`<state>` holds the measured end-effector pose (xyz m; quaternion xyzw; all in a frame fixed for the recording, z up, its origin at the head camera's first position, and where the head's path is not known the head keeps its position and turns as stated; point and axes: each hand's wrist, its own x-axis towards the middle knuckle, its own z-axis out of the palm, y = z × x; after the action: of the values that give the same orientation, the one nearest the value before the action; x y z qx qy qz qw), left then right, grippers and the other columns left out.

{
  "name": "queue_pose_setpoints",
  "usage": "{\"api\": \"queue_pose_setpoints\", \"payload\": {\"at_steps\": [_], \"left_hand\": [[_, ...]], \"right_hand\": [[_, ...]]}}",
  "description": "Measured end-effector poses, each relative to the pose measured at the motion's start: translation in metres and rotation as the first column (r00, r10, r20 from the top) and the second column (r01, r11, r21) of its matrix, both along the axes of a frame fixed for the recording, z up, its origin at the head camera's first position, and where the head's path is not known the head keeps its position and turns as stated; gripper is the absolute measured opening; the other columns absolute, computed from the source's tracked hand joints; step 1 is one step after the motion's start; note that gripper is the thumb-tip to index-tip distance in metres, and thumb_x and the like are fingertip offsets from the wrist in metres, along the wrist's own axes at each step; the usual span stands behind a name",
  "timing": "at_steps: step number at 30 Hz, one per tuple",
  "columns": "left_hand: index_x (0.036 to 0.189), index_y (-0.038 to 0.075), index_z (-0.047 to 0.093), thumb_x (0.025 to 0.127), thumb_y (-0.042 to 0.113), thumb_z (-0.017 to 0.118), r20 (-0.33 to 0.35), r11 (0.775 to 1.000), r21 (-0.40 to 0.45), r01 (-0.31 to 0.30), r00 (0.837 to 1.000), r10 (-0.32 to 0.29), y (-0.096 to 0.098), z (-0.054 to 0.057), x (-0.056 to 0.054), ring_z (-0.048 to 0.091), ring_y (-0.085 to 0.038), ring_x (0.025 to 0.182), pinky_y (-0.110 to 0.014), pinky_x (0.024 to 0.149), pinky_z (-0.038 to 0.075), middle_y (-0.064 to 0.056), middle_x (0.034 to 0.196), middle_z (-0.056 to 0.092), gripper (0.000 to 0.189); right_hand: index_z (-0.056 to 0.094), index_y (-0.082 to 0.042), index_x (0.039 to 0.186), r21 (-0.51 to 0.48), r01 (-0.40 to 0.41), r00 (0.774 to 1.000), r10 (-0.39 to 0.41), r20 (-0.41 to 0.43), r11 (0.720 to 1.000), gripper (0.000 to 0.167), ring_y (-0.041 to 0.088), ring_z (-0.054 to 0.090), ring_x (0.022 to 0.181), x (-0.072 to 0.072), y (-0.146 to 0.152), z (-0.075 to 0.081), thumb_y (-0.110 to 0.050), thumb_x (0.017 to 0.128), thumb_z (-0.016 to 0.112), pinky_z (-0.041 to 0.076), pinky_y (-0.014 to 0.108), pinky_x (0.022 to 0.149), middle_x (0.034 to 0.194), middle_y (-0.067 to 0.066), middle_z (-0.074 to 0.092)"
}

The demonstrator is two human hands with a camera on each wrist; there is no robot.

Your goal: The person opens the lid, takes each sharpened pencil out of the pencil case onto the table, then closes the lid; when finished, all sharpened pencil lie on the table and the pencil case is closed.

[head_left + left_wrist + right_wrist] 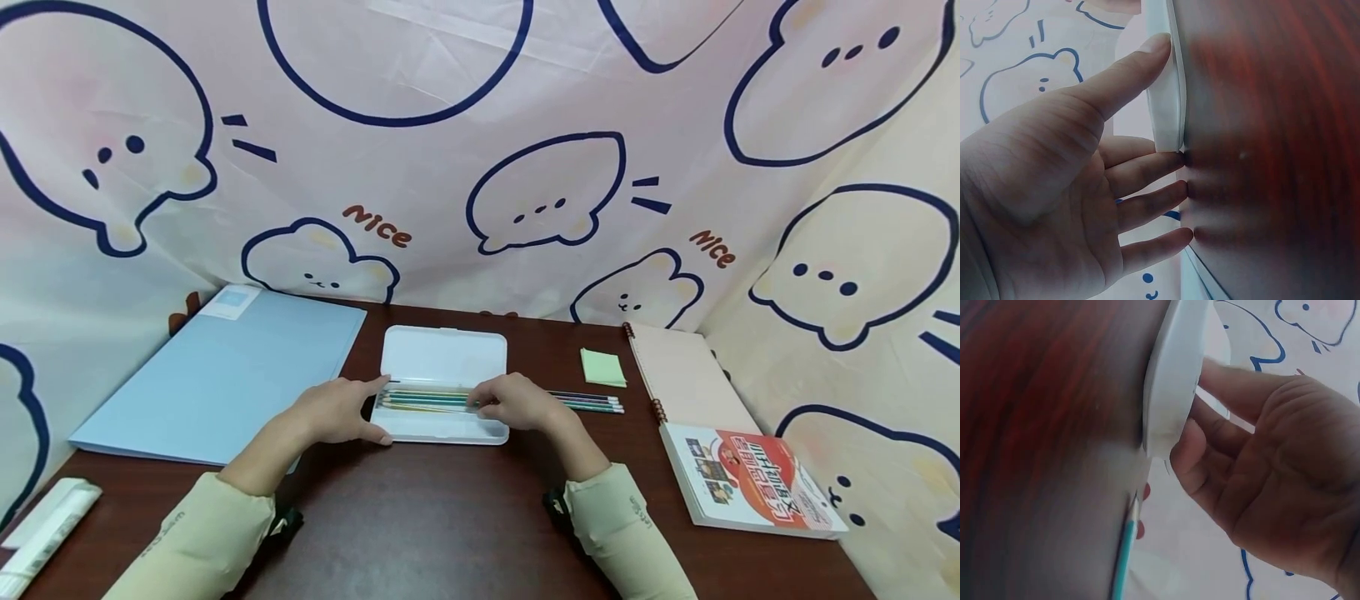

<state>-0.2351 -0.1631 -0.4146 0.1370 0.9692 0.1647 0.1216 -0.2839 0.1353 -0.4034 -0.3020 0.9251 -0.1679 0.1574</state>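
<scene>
Pencil case (446, 427) touching left hand (339, 412), beneath right hand (517, 402)

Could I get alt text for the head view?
A person's left hand touches the left end of an open white case; the right hand is over pencils inside. A blue folder lies left, more pencils and a book right.

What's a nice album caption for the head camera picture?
A left hand touches an open white case while the right hand reaches into it, at the pencils.
</scene>
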Motion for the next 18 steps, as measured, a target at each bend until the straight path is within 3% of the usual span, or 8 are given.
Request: {"api": "queue_pose_setpoints", "payload": {"at_steps": [11, 18], "left_hand": [[0.153, 0.01, 0.045, 0.074, 0.056, 0.085, -0.008, 1.0, 0.004, 0.003, 1.0, -0.003, 0.0007, 0.0029, 0.0001, 0.063, -0.032, 0.111, -0.055, 0.088, 0.053, -0.02, 0.136, 0.064, 0.1], [0.153, 0.01, 0.046, 0.072, 0.058, 0.085, -0.015, 1.0, 0.005, 0.004, 1.0, -0.004, 0.0006, 0.0022, 0.0015, 0.062, -0.032, 0.108, -0.056, 0.087, 0.053, -0.02, 0.133, 0.064, 0.102]], "right_hand": [[0.076, -0.023, 0.101, -0.011, 0.032, 0.999, -0.032, 0.04, 0.999, 0.016, 0.014, 0.058, 0.098, -0.0028, 0.0008, -0.0028, -0.013, 0.1, 0.064, 0.049, 0.036, 0.093, 0.111, -0.004, 0.074], [0.076, -0.021, 0.102, 0.006, 0.03, 0.999, -0.03, 0.045, 1.0, 0.016, 0.014, 0.057, 0.092, -0.0009, -0.0021, -0.0028, -0.011, 0.099, 0.065, 0.049, 0.034, 0.088, 0.102, -0.005, 0.072]]}}
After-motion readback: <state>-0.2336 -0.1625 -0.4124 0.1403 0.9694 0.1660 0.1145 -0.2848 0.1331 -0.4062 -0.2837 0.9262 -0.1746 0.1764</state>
